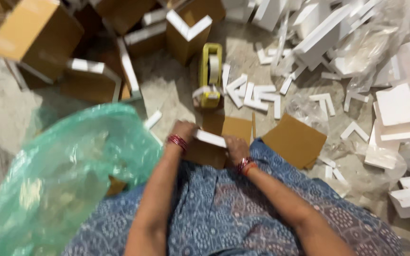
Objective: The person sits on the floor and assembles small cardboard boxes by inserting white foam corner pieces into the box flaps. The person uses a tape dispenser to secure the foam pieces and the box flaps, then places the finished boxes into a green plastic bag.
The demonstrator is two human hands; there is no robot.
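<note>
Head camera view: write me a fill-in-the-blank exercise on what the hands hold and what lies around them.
1. Both the left hand and the right hand grip one white foam strip over an open box made of ____.
2. The tape dispenser beyond the hands is ____ in colour.
3. The large plastic bag by the left arm is ____.

Missing words: cardboard; yellow; green

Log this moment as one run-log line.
left hand: grips white foam strip | right hand: grips same strip, over cardboard box | yellow tape dispenser beyond
</note>
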